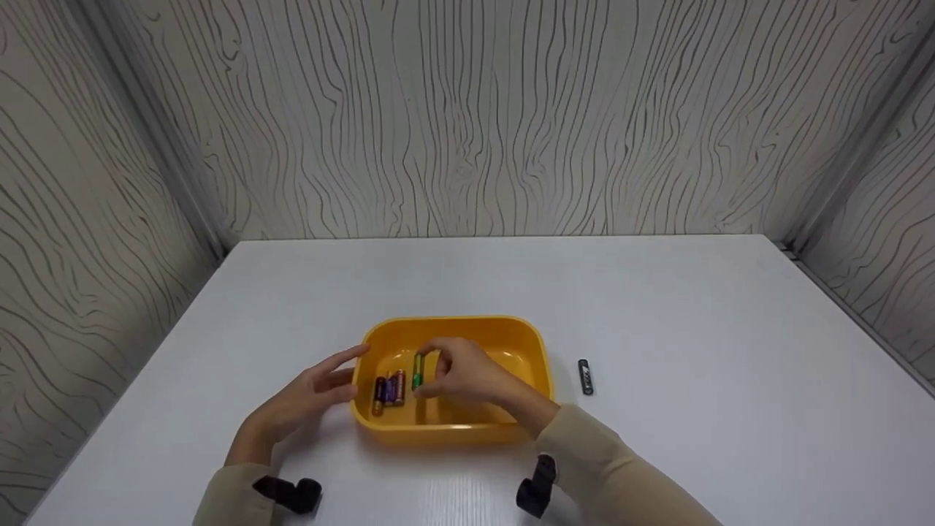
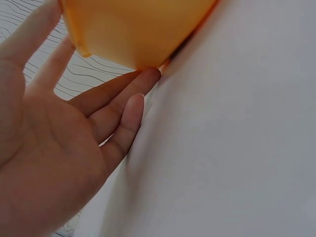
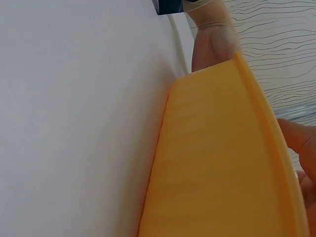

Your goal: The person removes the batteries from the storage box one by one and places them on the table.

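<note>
A yellow plastic bin sits on the table. Inside it, my right hand pinches a green battery between thumb and fingers, over the bin's left half. To the left of that battery, a few more lie side by side: a dark and orange battery, a purple battery and a reddish battery. My left hand rests its fingertips against the bin's left end, fingers spread and fairly straight. In the left wrist view, the fingers reach the bin's outer wall.
A black battery lies on the white table just right of the bin. Wood-grain patterned panels rise behind the table and along both sides. Black straps with small cameras are on both sleeves.
</note>
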{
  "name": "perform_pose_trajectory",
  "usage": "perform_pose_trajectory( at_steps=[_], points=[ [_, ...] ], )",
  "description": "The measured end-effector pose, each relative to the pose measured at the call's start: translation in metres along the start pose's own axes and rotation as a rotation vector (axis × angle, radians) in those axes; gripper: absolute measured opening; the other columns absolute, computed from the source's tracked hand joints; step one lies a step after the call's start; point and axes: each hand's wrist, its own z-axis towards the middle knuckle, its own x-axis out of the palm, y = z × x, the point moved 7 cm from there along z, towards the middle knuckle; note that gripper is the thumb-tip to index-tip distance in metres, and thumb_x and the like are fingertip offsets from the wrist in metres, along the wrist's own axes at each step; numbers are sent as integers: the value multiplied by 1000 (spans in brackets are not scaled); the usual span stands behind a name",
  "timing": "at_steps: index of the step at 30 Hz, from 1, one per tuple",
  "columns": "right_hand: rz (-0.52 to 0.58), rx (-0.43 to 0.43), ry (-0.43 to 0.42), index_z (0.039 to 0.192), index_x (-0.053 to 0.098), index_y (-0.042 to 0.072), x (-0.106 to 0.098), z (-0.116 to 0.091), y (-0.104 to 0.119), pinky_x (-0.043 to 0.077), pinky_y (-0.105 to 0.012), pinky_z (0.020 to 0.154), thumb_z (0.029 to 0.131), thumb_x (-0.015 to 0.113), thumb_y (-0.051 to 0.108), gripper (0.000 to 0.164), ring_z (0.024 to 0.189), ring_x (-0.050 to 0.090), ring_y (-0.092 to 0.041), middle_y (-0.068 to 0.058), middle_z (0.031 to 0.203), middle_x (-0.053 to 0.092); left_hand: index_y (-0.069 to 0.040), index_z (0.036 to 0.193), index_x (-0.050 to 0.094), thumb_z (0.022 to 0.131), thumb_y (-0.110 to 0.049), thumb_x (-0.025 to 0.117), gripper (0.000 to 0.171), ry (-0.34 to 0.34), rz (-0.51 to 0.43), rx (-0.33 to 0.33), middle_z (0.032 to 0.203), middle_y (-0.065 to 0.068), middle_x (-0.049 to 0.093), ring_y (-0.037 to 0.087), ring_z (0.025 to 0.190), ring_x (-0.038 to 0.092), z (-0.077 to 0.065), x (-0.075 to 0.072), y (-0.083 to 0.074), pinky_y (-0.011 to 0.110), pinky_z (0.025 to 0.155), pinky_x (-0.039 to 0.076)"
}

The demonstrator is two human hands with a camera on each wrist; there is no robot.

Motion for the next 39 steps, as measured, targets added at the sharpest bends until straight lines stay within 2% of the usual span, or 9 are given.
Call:
perform_pose_trajectory(
  at_steps=[14,31,39],
  points=[
    [149,-63,-49,129,56,-1,-24,-16,-4,39,-17,58,78,79,17,59,65,47,-10,3,72,51,-28,152,28,96,-33,57,63,5,-2,16,158,16,31,40,146,31,0,0,1,64,117,24],
    [137,-99,-63,130,54,-1,-51,-35,-16,41,-14,59,79,78,19,59,64,45,-6,5,72,52,-29,152,29,96,-34,58,63,1,-14,6,158,16,32,40,146,32,0,0,1,66,116,22],
    [146,-79,-95,130,54,1,-67,-46,-26,41,-15,60,79,79,21,60,65,45,-6,5,73,52,-27,153,27,96,-32,57,64,15,-22,24,158,17,32,40,146,31,0,0,0,64,118,23]
  ],
)
